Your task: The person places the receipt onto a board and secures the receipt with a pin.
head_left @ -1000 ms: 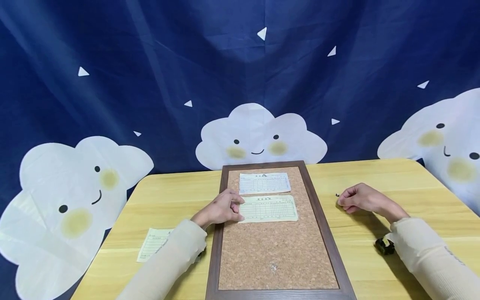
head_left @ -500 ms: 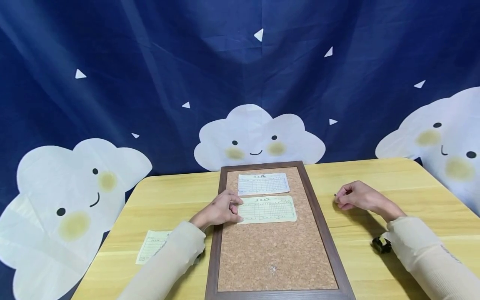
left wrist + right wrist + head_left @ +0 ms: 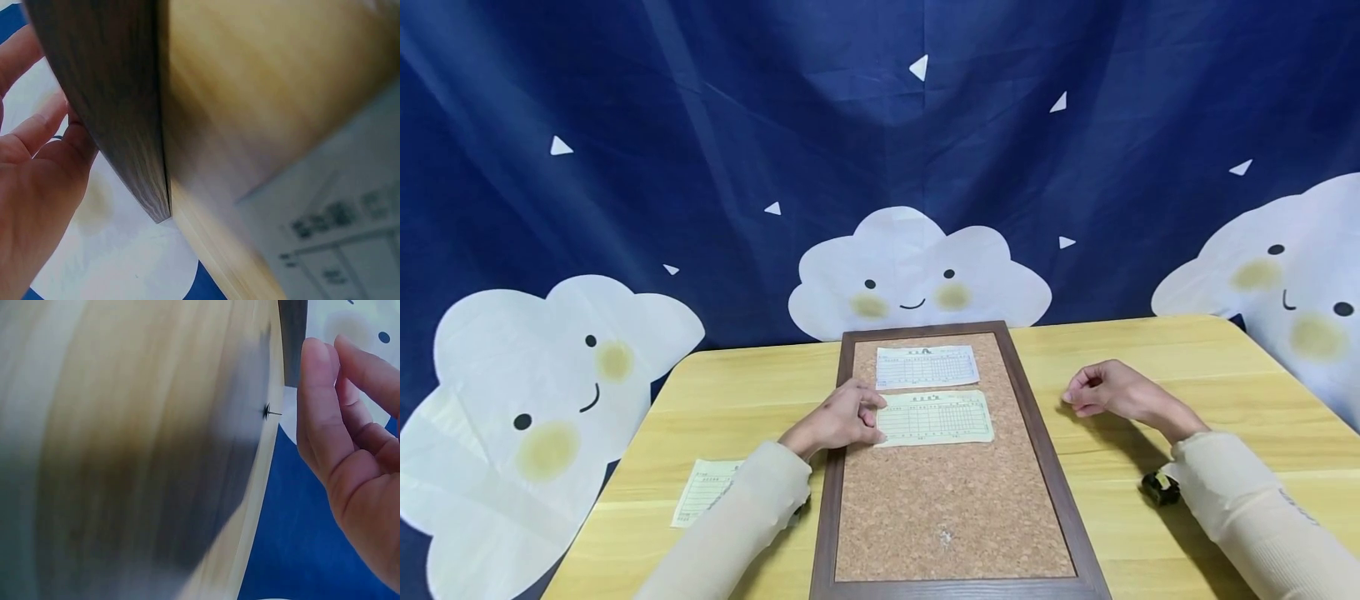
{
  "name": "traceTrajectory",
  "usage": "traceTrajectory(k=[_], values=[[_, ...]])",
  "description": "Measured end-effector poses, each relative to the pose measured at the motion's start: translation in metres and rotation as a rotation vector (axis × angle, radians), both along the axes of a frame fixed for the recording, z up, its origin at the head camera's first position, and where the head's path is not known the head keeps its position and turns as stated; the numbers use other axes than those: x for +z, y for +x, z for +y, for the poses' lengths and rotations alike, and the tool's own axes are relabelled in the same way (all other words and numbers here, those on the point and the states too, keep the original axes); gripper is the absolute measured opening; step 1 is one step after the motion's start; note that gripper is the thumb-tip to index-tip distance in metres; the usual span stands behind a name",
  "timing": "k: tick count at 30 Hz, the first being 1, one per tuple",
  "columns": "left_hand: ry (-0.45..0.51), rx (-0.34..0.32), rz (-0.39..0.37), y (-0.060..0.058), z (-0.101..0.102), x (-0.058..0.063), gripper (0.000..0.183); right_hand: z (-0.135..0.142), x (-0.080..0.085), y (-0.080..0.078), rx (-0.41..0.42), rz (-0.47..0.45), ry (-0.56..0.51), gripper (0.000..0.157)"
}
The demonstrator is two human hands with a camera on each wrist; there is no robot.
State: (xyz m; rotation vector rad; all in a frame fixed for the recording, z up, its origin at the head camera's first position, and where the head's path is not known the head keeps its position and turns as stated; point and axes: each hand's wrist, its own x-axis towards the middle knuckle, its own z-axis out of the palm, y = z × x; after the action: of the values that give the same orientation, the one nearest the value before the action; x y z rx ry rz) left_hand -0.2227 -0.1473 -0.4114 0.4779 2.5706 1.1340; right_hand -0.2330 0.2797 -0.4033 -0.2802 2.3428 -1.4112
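A cork board (image 3: 955, 508) with a dark brown frame lies on the table. Near its far end is a bluish slip (image 3: 925, 367), and just below that a yellow printed slip (image 3: 936, 418). My left hand (image 3: 838, 421) touches the yellow slip's left edge with thumb and fingertips, reaching across the frame. To the right of the board, my right hand (image 3: 1116, 392) hovers low over the table, thumb and finger tips close together. Nothing shows between them. A thumbtack (image 3: 267, 412) stands point-up on the table near that hand, hidden in the head view.
The wooden table (image 3: 752, 392) runs back to a blue curtain (image 3: 880, 125) with white clouds. Another yellow slip (image 3: 700, 492) lies left of the board, partly under the left sleeve (image 3: 737, 517). A small black item (image 3: 1160, 489) hangs at the right cuff.
My right hand has edged left toward the board, and its fingers now cover the thumbtack that showed beside them in the head view. My left hand stays at the yellow slip's edge.
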Motion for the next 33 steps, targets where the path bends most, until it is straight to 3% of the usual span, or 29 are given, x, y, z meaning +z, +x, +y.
traceTrajectory(k=[12,23,33], values=[[-0.010,0.003,0.013,0.000,0.001,0.002,0.045,-0.004,0.003,-0.001,0.003,0.010,-0.003,0.019],[0.000,-0.016,0.016,0.000,-0.001,0.002,0.049,-0.012,0.005,-0.003,-0.059,-0.001,-0.081,0.024],[0.008,-0.011,0.003,0.001,0.000,0.000,0.049,-0.015,0.005,-0.002,-0.036,0.008,-0.083,0.024]])
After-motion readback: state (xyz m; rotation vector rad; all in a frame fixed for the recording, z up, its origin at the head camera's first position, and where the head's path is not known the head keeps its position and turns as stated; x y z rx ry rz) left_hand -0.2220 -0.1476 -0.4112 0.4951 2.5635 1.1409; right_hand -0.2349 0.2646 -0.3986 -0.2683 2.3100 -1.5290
